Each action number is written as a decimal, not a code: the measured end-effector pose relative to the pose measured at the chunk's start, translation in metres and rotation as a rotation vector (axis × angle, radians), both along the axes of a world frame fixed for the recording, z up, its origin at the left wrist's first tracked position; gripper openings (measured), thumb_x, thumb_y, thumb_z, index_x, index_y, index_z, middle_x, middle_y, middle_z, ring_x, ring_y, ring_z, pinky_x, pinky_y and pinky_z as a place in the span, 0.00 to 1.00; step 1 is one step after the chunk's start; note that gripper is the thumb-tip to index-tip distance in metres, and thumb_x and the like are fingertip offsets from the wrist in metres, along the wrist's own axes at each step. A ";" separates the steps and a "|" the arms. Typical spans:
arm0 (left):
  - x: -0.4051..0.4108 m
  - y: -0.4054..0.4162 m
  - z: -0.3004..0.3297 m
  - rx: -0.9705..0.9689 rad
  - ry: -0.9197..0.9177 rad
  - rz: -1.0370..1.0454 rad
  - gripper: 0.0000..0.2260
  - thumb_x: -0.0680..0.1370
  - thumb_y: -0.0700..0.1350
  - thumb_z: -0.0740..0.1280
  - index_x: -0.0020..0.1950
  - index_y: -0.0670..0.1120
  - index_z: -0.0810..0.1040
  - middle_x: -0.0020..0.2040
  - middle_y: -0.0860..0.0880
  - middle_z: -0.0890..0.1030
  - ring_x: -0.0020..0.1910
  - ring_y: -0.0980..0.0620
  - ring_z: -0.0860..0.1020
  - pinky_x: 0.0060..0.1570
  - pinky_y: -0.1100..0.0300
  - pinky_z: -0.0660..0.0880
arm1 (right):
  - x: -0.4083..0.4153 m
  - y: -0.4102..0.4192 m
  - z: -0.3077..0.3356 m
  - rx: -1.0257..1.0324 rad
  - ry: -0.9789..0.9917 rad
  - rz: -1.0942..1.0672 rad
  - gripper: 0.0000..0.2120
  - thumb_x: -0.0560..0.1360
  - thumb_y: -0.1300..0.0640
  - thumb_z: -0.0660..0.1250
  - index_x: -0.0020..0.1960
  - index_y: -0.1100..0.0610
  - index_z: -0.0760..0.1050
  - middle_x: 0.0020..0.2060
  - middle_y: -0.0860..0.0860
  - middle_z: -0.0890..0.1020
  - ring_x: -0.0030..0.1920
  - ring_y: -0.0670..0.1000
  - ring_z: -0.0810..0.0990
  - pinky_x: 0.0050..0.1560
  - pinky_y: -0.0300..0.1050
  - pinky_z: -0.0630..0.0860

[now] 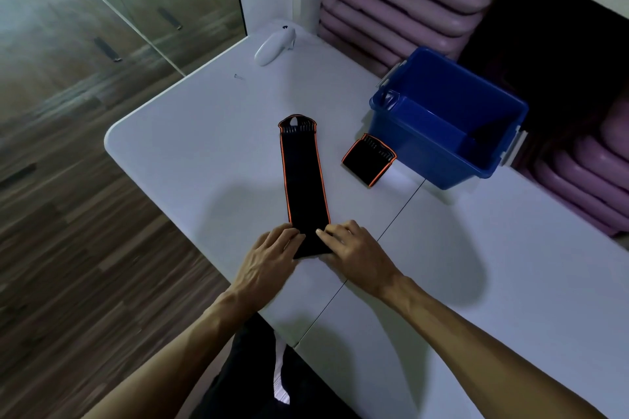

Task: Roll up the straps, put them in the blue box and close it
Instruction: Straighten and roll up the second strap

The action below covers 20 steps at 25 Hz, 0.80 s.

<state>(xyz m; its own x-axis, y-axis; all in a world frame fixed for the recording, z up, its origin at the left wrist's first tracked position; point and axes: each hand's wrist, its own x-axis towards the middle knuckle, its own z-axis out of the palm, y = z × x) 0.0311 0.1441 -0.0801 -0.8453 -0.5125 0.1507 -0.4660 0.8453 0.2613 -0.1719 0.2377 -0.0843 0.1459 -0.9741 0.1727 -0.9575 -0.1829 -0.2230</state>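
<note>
A long black strap with orange edging (303, 177) lies flat on the white table (190, 153), running away from me. My left hand (272, 255) and my right hand (350, 248) grip its near end from either side, fingers curled on the fabric. A second black and orange strap (369, 160), rolled into a short bundle, rests against the front of the open blue box (442, 150) at the right. The box stands without a lid; something dark lies inside it.
A white handheld device (274, 46) and a small screw (239, 77) lie at the table's far end. Stacked purple mats (401, 7) fill shelves behind and right of the box. Wooden floor lies to the left of the table edge.
</note>
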 end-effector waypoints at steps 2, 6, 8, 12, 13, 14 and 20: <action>-0.004 -0.002 0.003 -0.019 -0.005 -0.005 0.18 0.75 0.47 0.67 0.61 0.40 0.77 0.60 0.43 0.80 0.64 0.44 0.75 0.59 0.50 0.74 | -0.005 -0.003 0.004 0.016 -0.024 0.018 0.21 0.76 0.53 0.68 0.65 0.63 0.76 0.56 0.57 0.82 0.51 0.58 0.78 0.46 0.53 0.80; -0.006 -0.011 0.013 0.130 -0.041 0.017 0.20 0.79 0.52 0.55 0.63 0.41 0.75 0.55 0.44 0.80 0.54 0.43 0.79 0.55 0.51 0.75 | -0.004 -0.012 0.021 0.097 -0.199 -0.057 0.18 0.80 0.50 0.60 0.63 0.60 0.76 0.51 0.54 0.84 0.49 0.56 0.77 0.47 0.51 0.79; -0.010 -0.017 0.018 0.271 -0.020 0.061 0.23 0.80 0.55 0.51 0.64 0.42 0.74 0.51 0.44 0.81 0.50 0.42 0.77 0.51 0.50 0.74 | -0.003 -0.017 0.025 0.165 -0.352 -0.129 0.15 0.81 0.52 0.62 0.63 0.58 0.76 0.51 0.53 0.83 0.51 0.54 0.76 0.50 0.47 0.77; -0.022 -0.026 0.021 0.483 0.105 0.268 0.14 0.80 0.51 0.59 0.60 0.44 0.74 0.45 0.44 0.82 0.47 0.44 0.74 0.46 0.51 0.72 | 0.000 -0.034 0.031 0.266 -0.552 -0.330 0.11 0.80 0.50 0.63 0.60 0.53 0.74 0.44 0.52 0.77 0.46 0.50 0.74 0.45 0.43 0.75; -0.025 -0.025 0.022 0.502 0.124 0.312 0.12 0.80 0.50 0.60 0.59 0.45 0.73 0.42 0.43 0.81 0.46 0.44 0.74 0.45 0.50 0.71 | 0.002 -0.038 0.031 0.257 -0.560 -0.352 0.11 0.80 0.50 0.63 0.59 0.54 0.75 0.43 0.51 0.76 0.47 0.51 0.74 0.44 0.43 0.75; -0.028 -0.024 0.023 0.507 0.129 0.345 0.11 0.80 0.49 0.61 0.58 0.45 0.73 0.40 0.43 0.81 0.45 0.43 0.74 0.44 0.49 0.71 | 0.005 -0.041 0.029 0.238 -0.555 -0.368 0.10 0.80 0.51 0.63 0.59 0.55 0.75 0.42 0.49 0.76 0.48 0.52 0.74 0.44 0.45 0.76; -0.034 -0.028 0.024 0.399 0.056 0.483 0.12 0.77 0.53 0.64 0.56 0.46 0.75 0.37 0.44 0.82 0.43 0.41 0.76 0.42 0.49 0.74 | 0.013 -0.045 0.019 0.169 -0.457 -0.484 0.12 0.79 0.50 0.65 0.58 0.55 0.78 0.54 0.54 0.74 0.54 0.53 0.72 0.48 0.41 0.75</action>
